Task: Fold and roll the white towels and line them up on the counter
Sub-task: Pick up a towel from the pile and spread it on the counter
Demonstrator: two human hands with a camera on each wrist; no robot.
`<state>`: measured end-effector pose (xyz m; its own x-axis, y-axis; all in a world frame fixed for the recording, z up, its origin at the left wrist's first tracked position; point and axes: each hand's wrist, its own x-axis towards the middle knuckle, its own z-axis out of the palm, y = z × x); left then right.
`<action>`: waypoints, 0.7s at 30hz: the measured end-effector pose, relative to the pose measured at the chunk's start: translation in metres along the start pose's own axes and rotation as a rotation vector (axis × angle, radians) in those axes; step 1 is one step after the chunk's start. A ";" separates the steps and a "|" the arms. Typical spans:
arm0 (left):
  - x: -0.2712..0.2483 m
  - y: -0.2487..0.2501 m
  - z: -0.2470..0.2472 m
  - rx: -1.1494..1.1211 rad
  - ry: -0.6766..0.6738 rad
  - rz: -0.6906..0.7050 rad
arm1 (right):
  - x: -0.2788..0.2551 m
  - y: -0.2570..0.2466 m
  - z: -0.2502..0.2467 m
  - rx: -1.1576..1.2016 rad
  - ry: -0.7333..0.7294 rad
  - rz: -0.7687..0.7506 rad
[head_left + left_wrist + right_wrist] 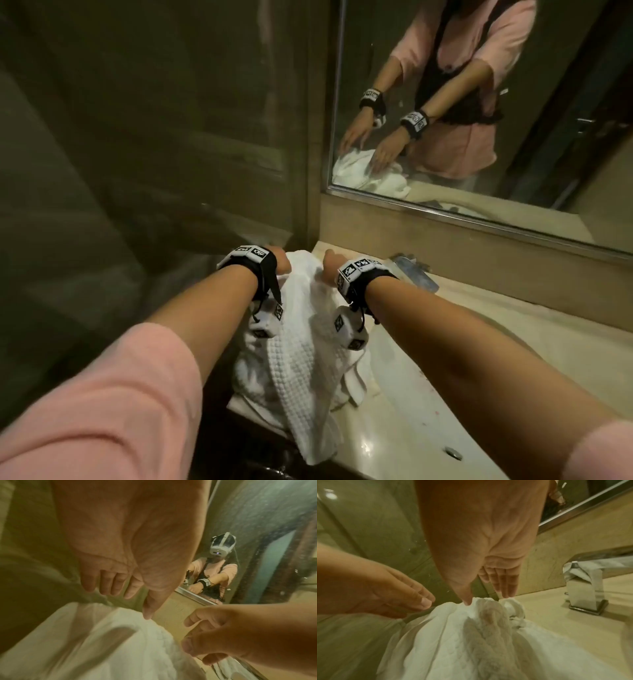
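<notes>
Lying lengthwise from the near edge of the counter [428, 394] toward the far wall, the white towel [301, 359] is crumpled and bunched, its near end hanging a little over the counter's front and its far end gathered just under both hands. That long axis, running away from the person, is what the coming move seems to turn on: the far edge is where the cloth would have to be spread or drawn back before any fold. Both hands are at that far end, side by side, the left hand [279, 260] over the towel's left far corner and the right hand [330, 265] over its right far part, nearer the chrome faucet [583, 588]. In the left wrist view the left hand's fingers [118, 584] hang straight and relaxed, the thumb tip just touching the towel's top fold, gripping nothing. In the right wrist view the right hand's fingers [505, 585] are straight too, their tips and the thumb tip touching the bunched far edge; whether they pinch it I cannot tell, but they look uncurled.
</notes>
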<state>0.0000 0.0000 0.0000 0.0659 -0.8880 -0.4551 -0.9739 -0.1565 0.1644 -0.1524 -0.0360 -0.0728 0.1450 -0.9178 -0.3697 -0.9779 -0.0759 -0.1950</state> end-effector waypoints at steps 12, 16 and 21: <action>0.004 -0.014 0.008 -0.021 -0.136 -0.060 | -0.010 -0.015 -0.003 0.055 -0.031 0.064; -0.003 -0.014 0.003 -0.002 -0.068 -0.064 | -0.013 -0.025 0.005 0.034 0.033 0.043; -0.006 -0.019 0.003 -0.024 0.049 -0.078 | -0.020 -0.037 0.007 0.053 0.106 -0.041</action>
<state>0.0177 0.0092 -0.0030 0.1524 -0.8929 -0.4237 -0.9599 -0.2359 0.1518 -0.1184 -0.0121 -0.0645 0.1656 -0.9505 -0.2628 -0.9615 -0.0964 -0.2572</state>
